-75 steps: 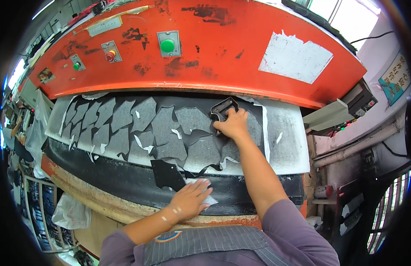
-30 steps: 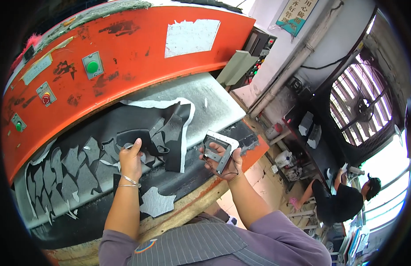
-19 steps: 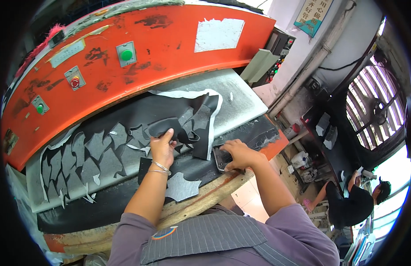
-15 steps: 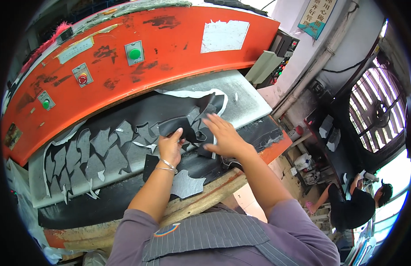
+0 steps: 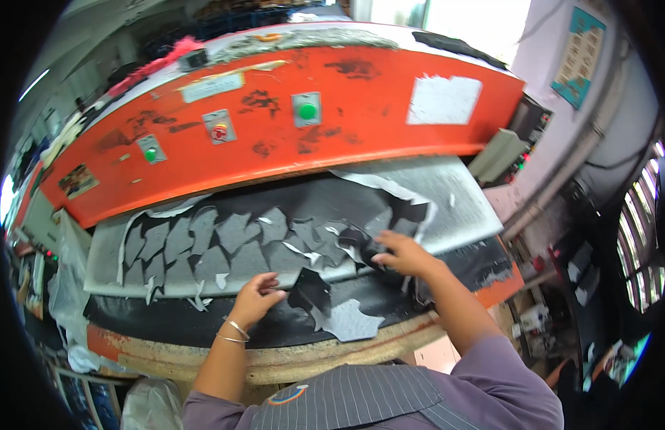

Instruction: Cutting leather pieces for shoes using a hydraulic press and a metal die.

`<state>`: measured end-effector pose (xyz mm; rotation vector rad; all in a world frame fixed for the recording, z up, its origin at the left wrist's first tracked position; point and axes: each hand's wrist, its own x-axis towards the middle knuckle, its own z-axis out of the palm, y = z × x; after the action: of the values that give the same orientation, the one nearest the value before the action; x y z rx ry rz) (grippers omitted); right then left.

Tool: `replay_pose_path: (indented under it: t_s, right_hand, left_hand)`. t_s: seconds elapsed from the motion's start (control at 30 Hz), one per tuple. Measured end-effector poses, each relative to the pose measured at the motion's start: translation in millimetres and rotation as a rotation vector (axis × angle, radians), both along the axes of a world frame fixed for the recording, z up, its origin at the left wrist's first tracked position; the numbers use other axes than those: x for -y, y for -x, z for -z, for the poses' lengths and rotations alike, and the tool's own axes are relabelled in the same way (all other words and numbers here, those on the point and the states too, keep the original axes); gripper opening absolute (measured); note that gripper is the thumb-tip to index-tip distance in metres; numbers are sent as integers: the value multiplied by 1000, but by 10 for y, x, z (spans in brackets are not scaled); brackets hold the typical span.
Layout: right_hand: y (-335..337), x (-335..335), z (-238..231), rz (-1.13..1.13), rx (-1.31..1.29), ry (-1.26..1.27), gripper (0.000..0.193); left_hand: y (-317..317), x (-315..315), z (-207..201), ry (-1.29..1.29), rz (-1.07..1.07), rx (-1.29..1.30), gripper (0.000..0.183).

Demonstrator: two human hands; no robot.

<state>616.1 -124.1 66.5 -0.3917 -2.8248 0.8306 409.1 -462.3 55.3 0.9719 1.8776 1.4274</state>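
Note:
My left hand (image 5: pixel 256 298) hovers by the front edge of the bed, its fingers curled but apart and nothing in them. Just right of it lie a black cut piece (image 5: pixel 311 288) and a grey jagged-edged piece (image 5: pixel 355 320). My right hand (image 5: pixel 407 256) reaches over the right part of the sheet, thumb and fingers apart, right beside a crumpled black scrap (image 5: pixel 357 242); blur hides whether it touches. The dark sheet (image 5: pixel 304 193) carries rows of grey cut shapes (image 5: pixel 239 233) and has a ragged white border.
An orange press beam (image 5: pixel 260 150) with green buttons and a red one spans behind the pale bed (image 5: pixel 454 190). A wooden rail (image 5: pixel 275 369) runs along the front. Small white scraps lie about the sheet. A grey control box (image 5: pixel 496 154) stands at right, a plastic bag (image 5: pixel 68 265) at left.
My left hand has let go of the black piece and drawn back left and down. My right hand stays over the sheet's right part, fingers closer together. The view has turned left.

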Motion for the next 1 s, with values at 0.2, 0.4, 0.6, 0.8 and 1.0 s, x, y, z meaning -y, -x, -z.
replay_pose_path:
  t_s: [0.2, 0.4, 0.6, 0.8, 1.0]
  right_hand:
    - [-209, -791, -274, 707, -327, -419, 60]
    - [25, -828, 50, 608, 96, -153, 65]
    - [78, -1184, 39, 518, 208, -360, 22]
    - [-25, -1855, 91, 547, 248, -439, 21]
    - [-124, -1732, 4, 362, 119, -412, 19]
  left_hand:
    - [813, 333, -34, -81, -619, -239, 21]
    - [1544, 24, 303, 457, -806, -953, 44]
    - [1391, -485, 44, 801, -752, -677, 35]
    - [809, 40, 181, 852, -784, -762, 29]
    - [47, 559, 205, 827, -788, -449, 38]
